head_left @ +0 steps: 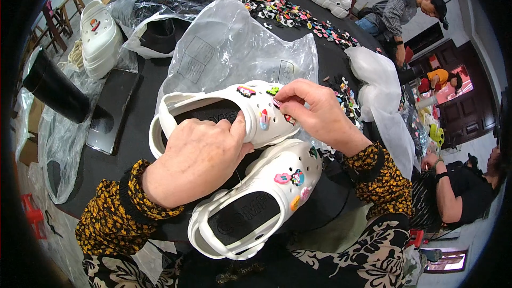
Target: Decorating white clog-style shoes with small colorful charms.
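Visibly lettered clog insole, printed bag, right hand pinching charm

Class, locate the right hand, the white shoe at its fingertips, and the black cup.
Right hand (323, 112): head view, back of hand.
White shoe (255, 105): head view, top front.
Black cup (58, 88): head view, side wall.

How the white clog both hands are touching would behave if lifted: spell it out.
The white clog will likely hold its shape: its thick walls show no sag beside the left hand. It is probably light for its size, given the wide foot opening and holes in the toe. Its raised charms might snag.
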`<action>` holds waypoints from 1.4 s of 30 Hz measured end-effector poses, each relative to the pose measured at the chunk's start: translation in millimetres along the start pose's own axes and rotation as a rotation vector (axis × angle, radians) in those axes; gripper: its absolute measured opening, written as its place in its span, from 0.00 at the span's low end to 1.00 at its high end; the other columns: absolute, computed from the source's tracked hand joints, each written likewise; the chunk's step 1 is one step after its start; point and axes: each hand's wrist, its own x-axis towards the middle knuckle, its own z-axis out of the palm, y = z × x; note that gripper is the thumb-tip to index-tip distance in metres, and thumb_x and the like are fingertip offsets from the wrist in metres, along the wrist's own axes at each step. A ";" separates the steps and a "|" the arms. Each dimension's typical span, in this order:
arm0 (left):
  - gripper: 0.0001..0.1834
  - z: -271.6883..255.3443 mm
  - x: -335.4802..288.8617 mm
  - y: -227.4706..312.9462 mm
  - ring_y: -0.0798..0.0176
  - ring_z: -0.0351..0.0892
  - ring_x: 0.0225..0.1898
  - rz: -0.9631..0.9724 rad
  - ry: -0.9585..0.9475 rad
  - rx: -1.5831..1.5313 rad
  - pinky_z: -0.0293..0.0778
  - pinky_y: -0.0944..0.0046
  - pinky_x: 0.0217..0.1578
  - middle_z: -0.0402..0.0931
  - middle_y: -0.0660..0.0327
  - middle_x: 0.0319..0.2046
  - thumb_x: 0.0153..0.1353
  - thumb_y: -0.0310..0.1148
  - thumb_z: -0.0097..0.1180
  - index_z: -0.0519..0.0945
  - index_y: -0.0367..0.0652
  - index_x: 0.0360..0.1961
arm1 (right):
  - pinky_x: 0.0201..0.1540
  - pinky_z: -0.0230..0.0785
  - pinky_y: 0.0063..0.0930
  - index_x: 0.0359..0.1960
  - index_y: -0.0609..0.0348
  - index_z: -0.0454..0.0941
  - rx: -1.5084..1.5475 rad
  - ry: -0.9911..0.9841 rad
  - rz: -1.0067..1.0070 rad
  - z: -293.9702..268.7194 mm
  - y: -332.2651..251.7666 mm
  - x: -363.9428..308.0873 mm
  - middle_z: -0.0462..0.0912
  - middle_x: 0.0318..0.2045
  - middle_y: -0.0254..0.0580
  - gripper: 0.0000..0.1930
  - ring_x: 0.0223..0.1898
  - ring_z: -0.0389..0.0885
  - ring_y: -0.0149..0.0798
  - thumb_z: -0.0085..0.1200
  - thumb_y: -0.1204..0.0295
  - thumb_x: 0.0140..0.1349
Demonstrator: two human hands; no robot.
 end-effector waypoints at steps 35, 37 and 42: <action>0.18 1.5 -0.2 0.3 0.54 0.80 0.23 0.038 0.052 0.011 0.73 0.59 0.23 0.77 0.56 0.19 0.54 0.41 0.63 0.75 0.36 0.34 | 0.37 0.73 0.32 0.35 0.66 0.80 -0.004 0.022 -0.049 4.6 -1.1 0.2 0.80 0.31 0.50 0.06 0.32 0.81 0.47 0.55 0.80 0.56; 0.18 1.1 -0.8 0.6 0.54 0.80 0.23 0.033 0.046 0.011 0.73 0.59 0.23 0.77 0.56 0.19 0.54 0.41 0.63 0.75 0.36 0.34 | 0.37 0.73 0.33 0.35 0.66 0.80 -0.036 0.031 -0.088 5.1 -1.0 -0.2 0.80 0.31 0.50 0.06 0.32 0.81 0.47 0.55 0.80 0.56; 0.18 -0.5 0.9 -0.4 0.57 0.81 0.21 0.068 0.018 0.023 0.74 0.61 0.22 0.78 0.57 0.18 0.59 0.41 0.58 0.75 0.33 0.37 | 0.38 0.73 0.34 0.35 0.66 0.80 -0.139 0.052 -0.229 5.0 1.6 -1.3 0.79 0.31 0.49 0.06 0.34 0.80 0.49 0.55 0.80 0.56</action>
